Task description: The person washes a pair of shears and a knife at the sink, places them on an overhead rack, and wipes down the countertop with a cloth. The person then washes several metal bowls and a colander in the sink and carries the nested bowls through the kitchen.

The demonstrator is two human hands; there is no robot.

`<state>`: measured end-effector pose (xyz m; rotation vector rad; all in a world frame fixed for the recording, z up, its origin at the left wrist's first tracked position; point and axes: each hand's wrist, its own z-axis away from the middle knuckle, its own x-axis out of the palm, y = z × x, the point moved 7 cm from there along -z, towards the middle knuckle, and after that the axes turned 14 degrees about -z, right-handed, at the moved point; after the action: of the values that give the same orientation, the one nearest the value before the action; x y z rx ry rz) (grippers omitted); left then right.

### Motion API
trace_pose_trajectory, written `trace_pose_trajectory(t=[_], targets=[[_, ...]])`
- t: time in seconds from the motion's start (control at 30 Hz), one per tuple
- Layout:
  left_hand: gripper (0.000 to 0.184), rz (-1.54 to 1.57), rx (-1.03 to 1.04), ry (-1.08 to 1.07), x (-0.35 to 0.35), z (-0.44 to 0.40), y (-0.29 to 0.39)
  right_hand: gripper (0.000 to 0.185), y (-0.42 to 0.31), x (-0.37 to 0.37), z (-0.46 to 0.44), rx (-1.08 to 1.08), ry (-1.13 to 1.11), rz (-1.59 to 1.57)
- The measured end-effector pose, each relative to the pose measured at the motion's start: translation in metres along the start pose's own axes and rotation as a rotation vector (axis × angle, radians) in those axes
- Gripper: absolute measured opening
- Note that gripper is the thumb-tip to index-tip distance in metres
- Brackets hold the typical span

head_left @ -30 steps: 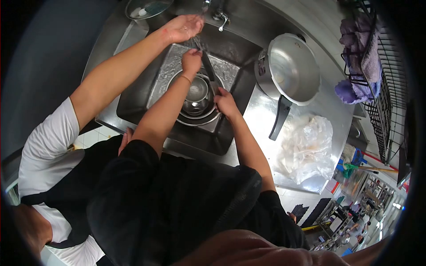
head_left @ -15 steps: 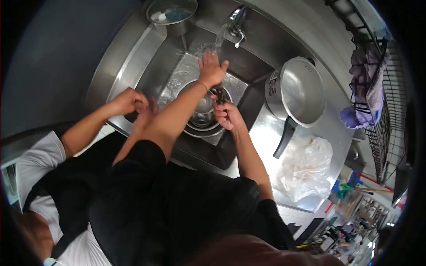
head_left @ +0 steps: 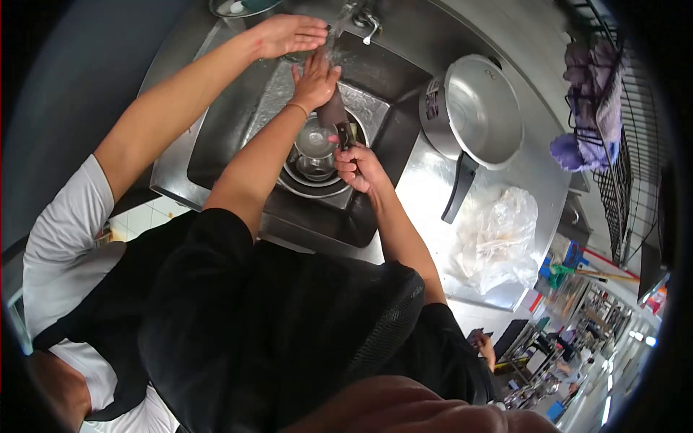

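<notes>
Versus half a second ago: co-worker's hand (head_left: 292, 36) is now reaching up beside the running water (head_left: 336, 32) instead of hanging low by the sink's near-left edge. Knife (head_left: 332, 110) is now showing much of its blade; it was hiding almost fully behind the left hand (head_left: 315, 88). The view is also sitting differently, so the tap (head_left: 368, 30) is now running off the top edge.

Hard to see: blade's tip and far part are hiding under the left fingers, so exact contact there isn't showing. Right hand (head_left: 359, 166) is covering the rear of the handle. Side bowl (head_left: 242, 9) is getting cut off at the top. Another partial hand (head_left: 487, 350) is showing lower right, owner unclear.

Knife is looking broad and dull brownish-grey, with a dark handle; it is angling up toward the water, above stacked metal bowls (head_left: 317, 193) in the sink (head_left: 390, 68). Right hand is gripping the handle, fingers curling round it. Left hand is spreading flat, palm down over the blade, fingers extending toward the stream. Pot (head_left: 480, 108) is standing on the counter to the right, plastic bag (head_left: 502, 242) lying near its handle.
</notes>
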<state>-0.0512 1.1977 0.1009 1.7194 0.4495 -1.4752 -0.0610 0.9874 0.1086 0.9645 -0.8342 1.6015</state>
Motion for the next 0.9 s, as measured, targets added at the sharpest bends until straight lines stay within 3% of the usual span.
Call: trace_pose_trajectory(t=[0.07, 0.13, 0.2, 0.33, 0.4, 0.5, 0.6, 0.63, 0.73, 0.77, 0.83, 0.9], targets=[[0.065, 0.027, -0.170, -0.135, 0.012, 0.008, -0.012, 0.040, 0.011, -0.006, 0.006, 0.001, 0.042, 0.006], [0.065, 0.024, -0.196, -0.158, 0.032, 0.020, -0.029, 0.038, 0.023, -0.010, 0.014, 0.005, 0.080, 0.010], [0.064, 0.014, -0.402, -0.254, 0.051, 0.043, -0.057, 0.036, 0.037, -0.024, 0.032, -0.031, 0.292, 0.293], [0.056, -0.002, -0.472, -0.252, 0.078, 0.087, -0.083, 0.035, 0.057, -0.051, 0.055, -0.132, 0.415, 0.674], [0.034, 0.007, -0.423, -0.298, 0.110, 0.103, -0.093, 0.033, 0.066, -0.056, 0.071, -0.151, 0.466, 0.693], [0.018, 0.037, -0.284, -0.293, 0.113, 0.117, -0.065, 0.037, 0.070, -0.064, 0.091, -0.190, 0.529, 0.633], [0.025, 0.042, -0.105, -0.440, 0.141, 0.101, -0.031, 0.036, 0.072, -0.073, 0.110, -0.247, 0.638, 0.477], [0.038, 0.018, 0.041, -0.377, 0.143, 0.095, -0.012, 0.035, 0.074, -0.077, 0.114, -0.268, 0.637, 0.367], [0.053, -0.144, 0.260, -0.300, 0.159, 0.087, 0.027, 0.033, 0.084, -0.093, 0.128, -0.321, 0.636, 0.216], [0.061, -0.290, 0.271, -0.473, 0.176, 0.084, 0.036, 0.034, 0.087, -0.095, 0.132, -0.336, 0.651, 0.193], [0.049, -0.477, 0.429, -0.470, 0.188, 0.085, 0.052, 0.035, 0.087, -0.091, 0.140, -0.375, 0.640, 0.170], [0.037, -0.533, 0.427, -0.420, 0.224, 0.074, 0.040, 0.037, 0.087, -0.095, 0.142, -0.416, 0.649, 0.160]])
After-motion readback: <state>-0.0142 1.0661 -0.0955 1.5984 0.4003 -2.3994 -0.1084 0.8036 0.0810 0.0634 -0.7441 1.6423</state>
